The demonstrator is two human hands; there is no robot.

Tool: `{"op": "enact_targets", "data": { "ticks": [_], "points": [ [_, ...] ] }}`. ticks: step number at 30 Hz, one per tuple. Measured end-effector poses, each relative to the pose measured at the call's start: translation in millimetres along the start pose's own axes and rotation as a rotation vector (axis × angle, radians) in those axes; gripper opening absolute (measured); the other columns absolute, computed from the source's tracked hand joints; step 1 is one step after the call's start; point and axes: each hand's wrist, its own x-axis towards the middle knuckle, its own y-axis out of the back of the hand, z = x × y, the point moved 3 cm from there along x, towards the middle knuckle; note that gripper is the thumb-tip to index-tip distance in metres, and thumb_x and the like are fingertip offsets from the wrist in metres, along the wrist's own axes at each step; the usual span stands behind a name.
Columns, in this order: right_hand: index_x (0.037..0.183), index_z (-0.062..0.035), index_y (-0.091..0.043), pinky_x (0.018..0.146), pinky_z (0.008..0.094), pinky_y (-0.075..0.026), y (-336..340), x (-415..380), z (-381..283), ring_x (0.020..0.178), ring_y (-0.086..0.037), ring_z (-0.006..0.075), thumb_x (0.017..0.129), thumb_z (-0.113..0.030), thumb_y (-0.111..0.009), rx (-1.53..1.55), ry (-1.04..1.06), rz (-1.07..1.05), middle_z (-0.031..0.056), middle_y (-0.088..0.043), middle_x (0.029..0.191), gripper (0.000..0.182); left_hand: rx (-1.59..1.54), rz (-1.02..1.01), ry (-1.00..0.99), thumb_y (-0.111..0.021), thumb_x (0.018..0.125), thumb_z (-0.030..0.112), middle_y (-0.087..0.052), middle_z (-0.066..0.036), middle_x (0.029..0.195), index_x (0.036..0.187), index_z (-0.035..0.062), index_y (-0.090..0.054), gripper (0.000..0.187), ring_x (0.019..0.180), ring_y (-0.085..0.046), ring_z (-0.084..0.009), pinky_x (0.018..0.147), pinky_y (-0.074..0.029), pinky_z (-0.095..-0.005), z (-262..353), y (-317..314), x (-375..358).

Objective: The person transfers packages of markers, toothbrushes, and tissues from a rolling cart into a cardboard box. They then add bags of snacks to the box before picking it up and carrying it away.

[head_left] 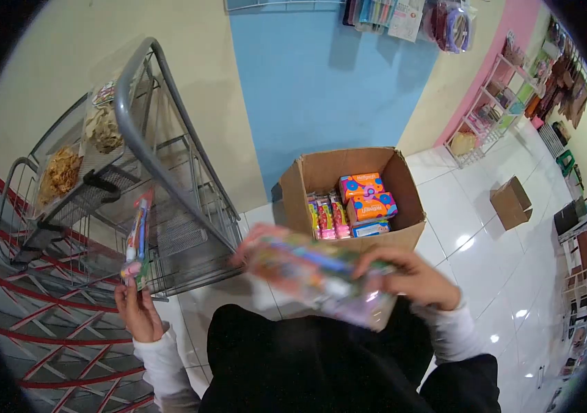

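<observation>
My left hand [140,313], at the lower left beside the wire rack, pinches the bottom end of a clear packet [139,237] with blue and white items inside. The packet stands upright against the rack's mesh. In front of my body, my right hand [414,277] grips a bundle of colourful plastic packets [314,275], blurred by motion. An open cardboard box [300,199] stands on the floor beyond the bundle. Inside it are orange boxes [371,206] and a row of pink and yellow packets [332,217].
The grey metal rack [169,175] on the left holds bagged goods [63,173]. A smaller open carton [511,203] lies on the tiled floor at right. Shelves [489,113] stand farther back, and packets [452,27] hang on the wall above.
</observation>
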Motion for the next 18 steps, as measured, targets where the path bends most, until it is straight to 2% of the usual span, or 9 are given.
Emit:
{"op": "enact_targets", "data": {
  "ticks": [2,4,6,10,13,14,15,16,18],
  "points": [
    [0.092,-0.0033,-0.057,0.082,0.0263,-0.038,39.0,-10.2,16.9,0.091,-0.05,0.0127,0.071,-0.008,-0.048,-0.037,-0.125,0.235,0.0034,-0.054,0.089,0.023,0.023,-0.001,0.085,-0.055,0.084,0.005,-0.054,-0.009,0.101,0.097,0.0072,-0.046,0.016,0.092,-0.055,-0.0159,0.077,-0.047,-0.0235,5.4,0.1,-9.7],
    [0.094,-0.005,-0.058,0.075,0.0237,-0.04,76.3,-2.0,52.9,0.087,-0.05,0.0103,0.075,-0.011,-0.048,-0.032,-0.363,0.34,0.0022,-0.054,0.09,0.022,0.139,-0.037,-0.027,-0.054,0.084,0.005,-0.053,-0.01,0.105,0.105,0.0057,-0.046,0.023,0.096,-0.053,-0.0167,0.081,-0.045,-0.0255,3.3,25.0,-24.0],
    [0.096,-0.007,-0.058,0.067,0.0221,-0.041,98.8,27.8,98.0,0.08,-0.05,0.0089,0.08,-0.016,-0.05,0.03,-0.336,0.392,0.0012,-0.054,0.089,0.02,0.589,-0.266,-0.303,-0.054,0.084,0.007,-0.05,-0.012,0.114,0.118,0.0039,-0.041,0.036,0.104,-0.051,-0.0205,0.085,-0.044,-0.0298,18.6,29.1,-41.6],
    [0.096,-0.007,-0.057,0.069,0.0233,-0.043,126.0,104.4,230.0,0.081,-0.052,0.0111,0.083,-0.018,-0.051,0.249,-0.467,0.356,0.0006,-0.055,0.089,0.018,0.939,-0.389,-0.469,-0.058,0.082,0.007,-0.044,-0.013,0.124,0.129,0.0028,-0.032,0.054,0.114,-0.044,-0.0249,0.092,-0.04,-0.0355,60.4,-19.6,-91.7],
    [0.085,-0.0091,-0.06,0.055,0.0291,-0.043,132.7,145.3,313.5,0.066,-0.053,0.0133,0.08,-0.018,-0.052,0.11,-0.46,0.214,0.0014,-0.058,0.079,0.013,1.045,-0.578,-0.692,-0.057,0.082,0.01,-0.023,-0.018,0.138,0.133,0.0042,-0.028,0.059,0.121,-0.035,-0.0265,0.099,-0.032,-0.0371,68.3,-12.6,-120.1],
    [0.083,-0.0086,-0.06,0.055,0.0296,-0.044,132.2,149.1,331.7,0.065,-0.053,0.0146,0.079,-0.018,-0.052,0.059,-0.489,0.184,0.0029,-0.059,0.078,0.013,0.728,-0.472,-0.314,-0.061,0.079,0.015,-0.023,-0.017,0.138,0.135,0.003,-0.021,0.07,0.121,-0.035,-0.0266,0.1,-0.031,-0.0369,65.8,-8.4,-124.8],
    [0.087,-0.0078,-0.062,0.058,0.0303,-0.045,154.3,158.6,386.8,0.07,-0.057,0.0177,0.078,-0.019,-0.052,-0.544,0.064,-0.135,0.0072,-0.06,0.08,0.018,0.403,-0.356,0.056,-0.065,0.076,0.02,-0.024,-0.017,0.138,0.137,0.0018,-0.014,0.081,0.122,-0.035,-0.0267,0.1,-0.031,-0.0366,58.8,-3.6,-129.4],
    [0.087,-0.0078,-0.062,0.058,0.0303,-0.045,154.7,160.1,380.2,0.07,-0.057,0.0177,0.078,-0.019,-0.052,-0.545,0.062,-0.133,0.0072,-0.06,0.08,0.018,0.401,-0.358,0.057,-0.065,0.076,0.02,-0.024,-0.017,0.138,0.137,0.0018,-0.014,0.081,0.122,-0.035,-0.0267,0.1,-0.031,-0.0366,58.3,2.5,-133.6],
    [0.096,-0.0079,-0.062,0.066,0.0302,-0.048,134.5,161.5,343.8,0.081,-0.061,0.0202,0.077,-0.022,-0.054,-1.489,-0.116,-0.632,0.0099,-0.062,0.088,0.025,0.543,-0.394,0.223,-0.074,0.067,0.027,-0.026,-0.017,0.137,0.137,0.0014,-0.007,0.101,0.122,-0.036,-0.0273,0.099,-0.031,-0.0368,53.1,14.7,-137.0]
  ]
}}
